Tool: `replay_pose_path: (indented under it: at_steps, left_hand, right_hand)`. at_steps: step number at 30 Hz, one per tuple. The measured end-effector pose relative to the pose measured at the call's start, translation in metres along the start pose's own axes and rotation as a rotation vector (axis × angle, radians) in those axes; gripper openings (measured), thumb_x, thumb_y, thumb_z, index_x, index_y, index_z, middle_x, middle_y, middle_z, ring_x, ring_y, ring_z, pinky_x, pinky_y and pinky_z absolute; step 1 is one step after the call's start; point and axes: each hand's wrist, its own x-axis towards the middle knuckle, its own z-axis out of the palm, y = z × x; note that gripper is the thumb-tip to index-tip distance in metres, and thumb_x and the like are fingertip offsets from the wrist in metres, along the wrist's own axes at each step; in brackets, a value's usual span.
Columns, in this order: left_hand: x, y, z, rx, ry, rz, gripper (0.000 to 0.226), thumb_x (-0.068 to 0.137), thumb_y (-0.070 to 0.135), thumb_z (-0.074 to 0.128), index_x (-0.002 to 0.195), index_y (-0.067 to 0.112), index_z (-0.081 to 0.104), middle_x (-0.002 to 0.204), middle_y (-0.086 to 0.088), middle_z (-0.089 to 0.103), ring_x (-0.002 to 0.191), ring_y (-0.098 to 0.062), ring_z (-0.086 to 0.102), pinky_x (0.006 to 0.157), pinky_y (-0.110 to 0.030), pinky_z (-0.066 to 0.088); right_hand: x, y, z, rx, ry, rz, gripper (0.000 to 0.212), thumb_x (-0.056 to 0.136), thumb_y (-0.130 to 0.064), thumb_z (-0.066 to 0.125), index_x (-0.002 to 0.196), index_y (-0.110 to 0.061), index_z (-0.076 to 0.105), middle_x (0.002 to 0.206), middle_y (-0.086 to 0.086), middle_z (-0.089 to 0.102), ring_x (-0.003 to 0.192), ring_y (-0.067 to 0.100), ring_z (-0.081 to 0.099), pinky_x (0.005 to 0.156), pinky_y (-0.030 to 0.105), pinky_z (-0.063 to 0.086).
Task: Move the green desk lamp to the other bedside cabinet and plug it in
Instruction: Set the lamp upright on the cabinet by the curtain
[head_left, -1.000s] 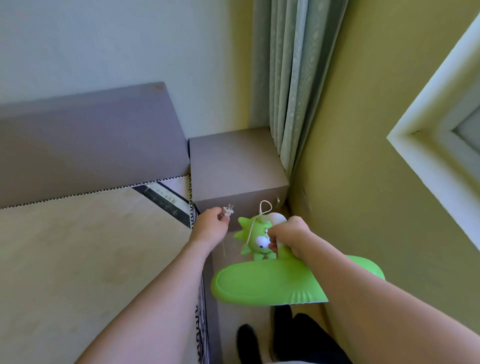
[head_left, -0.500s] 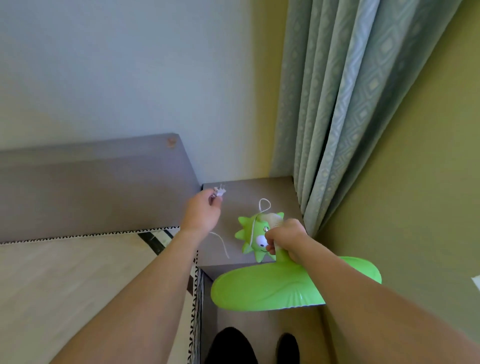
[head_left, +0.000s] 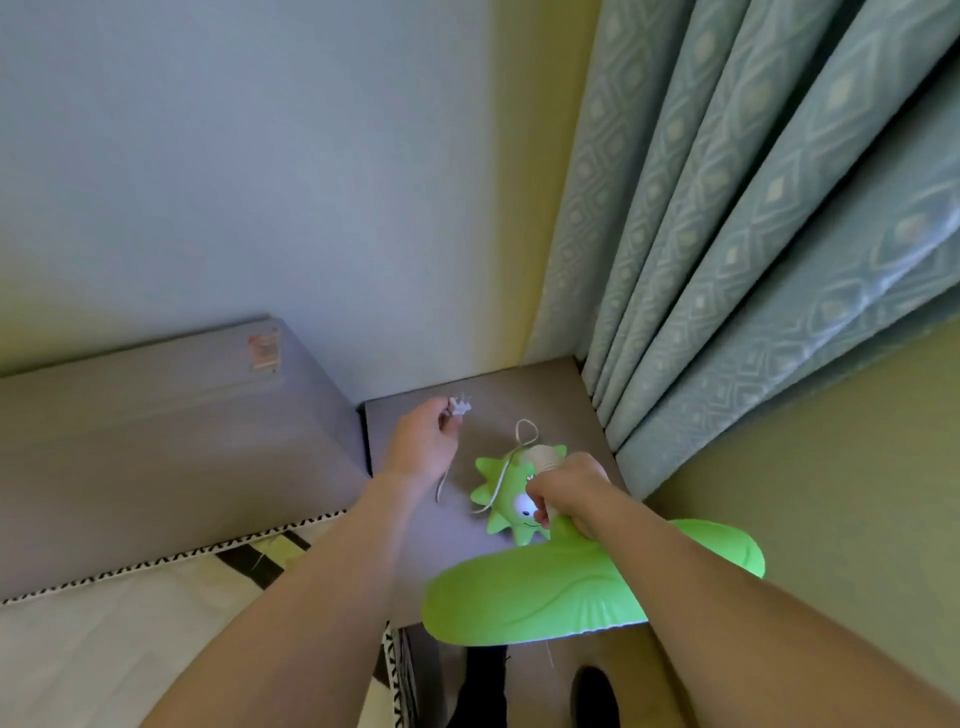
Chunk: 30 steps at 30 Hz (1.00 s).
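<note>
A: The green desk lamp (head_left: 524, 571), where is it?

B: In the air over the front of the grey bedside cabinet (head_left: 550, 395), in the corner between the bed's headboard (head_left: 171, 441) and the patterned curtain (head_left: 753, 234). The right hand (head_left: 566, 488) is clenched round its neck, just behind the spiky head with the cartoon face. The wide flat base hangs nearest the camera, partly hidden by the right forearm.

A: And the other hand?

B: The left hand (head_left: 423, 449) pinches the white plug (head_left: 460, 405) at its fingertips, prongs pointing away, above the back left part of the cabinet top. The thin white cord (head_left: 501, 478) runs from that hand down over the lamp's head, with a small loop standing up beside the pale bulb.

A: Does the lamp touch the cabinet?

B: I cannot tell; the head sits low over the top. The bed's pale cover (head_left: 104, 649) lies to the left, with a black and white edging.
</note>
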Motion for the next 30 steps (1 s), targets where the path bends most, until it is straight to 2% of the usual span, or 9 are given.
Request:
replay_pose_path:
  at_steps: [4,8,10,12,16,20,24,27,30]
  left_hand:
    - [0.049,-0.018,0.034,0.038,-0.130,0.009,0.019,0.093,0.026,0.053,0.091,0.009,0.060,0.089,-0.017,0.068,0.087,-0.034,0.062,0.071,-0.038,0.045]
    - [0.099,-0.034,0.073,0.100,-0.276,0.018,0.024,0.090,0.025,0.053,0.068,0.018,0.048,0.070,-0.011,0.056,0.080,-0.036,0.062,0.061,-0.032,0.034]
    - [0.119,-0.036,0.090,0.144,-0.362,-0.022,0.022,0.087,0.025,0.056,0.067,0.017,0.051,0.077,-0.018,0.064,0.082,-0.035,0.064,0.064,-0.035,0.042]
    - [0.142,-0.038,0.117,0.185,-0.467,-0.009,0.021,0.084,0.026,0.061,0.069,0.012,0.060,0.080,-0.019,0.067,0.079,-0.031,0.064,0.070,-0.035,0.048]
    - [0.169,-0.039,0.157,0.105,-0.668,0.033,0.022,0.081,0.024,0.071,0.068,0.007,0.066,0.059,-0.005,0.051,0.060,-0.016,0.045,0.054,-0.026,0.034]
    - [0.190,-0.027,0.192,0.156,-0.750,0.081,0.037,0.083,0.035,0.069,0.104,0.005,0.072,0.095,-0.010,0.071,0.085,-0.021,0.064,0.073,-0.028,0.046]
    - [0.197,-0.006,0.209,0.274,-0.854,0.126,0.040,0.084,0.035,0.069,0.114,0.009,0.068,0.114,-0.009,0.070,0.106,-0.026,0.064,0.091,-0.032,0.047]
    - [0.198,0.005,0.201,0.387,-0.853,0.142,0.047,0.087,0.029,0.064,0.130,0.012,0.056,0.132,-0.008,0.060,0.120,-0.027,0.056,0.103,-0.036,0.043]
    - [0.192,0.011,0.175,0.443,-0.752,0.169,0.041,0.092,0.034,0.054,0.126,0.013,0.057,0.129,-0.009,0.061,0.116,-0.028,0.057,0.097,-0.033,0.045]
  right_hand:
    - [0.020,-0.013,0.003,-0.077,-0.016,0.076,0.022,0.061,0.000,0.062,0.083,0.002,0.063,0.090,0.021,0.073,0.071,0.030,0.068,0.059,0.030,0.051]
    - [0.047,-0.028,0.004,-0.162,-0.053,0.067,0.031,0.070,-0.007,0.065,0.100,0.000,0.061,0.102,0.016,0.067,0.089,0.028,0.066,0.076,0.035,0.055]
    - [0.053,-0.039,0.002,-0.297,-0.123,-0.009,0.011,0.079,-0.015,0.063,0.088,-0.010,0.059,0.097,0.011,0.056,0.088,0.022,0.054,0.075,0.029,0.044]
    - [0.064,-0.049,0.001,-0.379,-0.193,-0.045,0.009,0.086,-0.023,0.058,0.088,-0.014,0.057,0.096,0.010,0.049,0.089,0.021,0.046,0.075,0.029,0.036]
    - [0.072,-0.048,0.000,-0.386,-0.250,-0.055,0.009,0.086,-0.022,0.054,0.079,-0.016,0.057,0.071,-0.001,0.055,0.061,0.011,0.053,0.049,0.020,0.035]
    - [0.083,-0.040,0.001,-0.333,-0.248,-0.060,0.027,0.084,-0.020,0.058,0.061,-0.023,0.043,0.060,-0.008,0.047,0.046,0.000,0.046,0.041,0.018,0.032]
    - [0.084,-0.042,-0.002,-0.346,-0.265,-0.093,0.036,0.085,-0.013,0.056,0.053,-0.020,0.042,0.054,-0.005,0.045,0.024,-0.010,0.043,0.026,0.006,0.025]
    - [0.082,-0.043,-0.002,-0.344,-0.268,-0.067,0.036,0.084,-0.016,0.056,0.051,-0.021,0.043,0.051,-0.006,0.044,0.034,0.000,0.044,0.026,0.008,0.024]
    - [0.082,-0.044,-0.003,-0.340,-0.286,-0.014,0.025,0.083,-0.021,0.058,0.059,-0.022,0.054,0.057,-0.006,0.054,0.052,0.004,0.047,0.041,0.012,0.032]
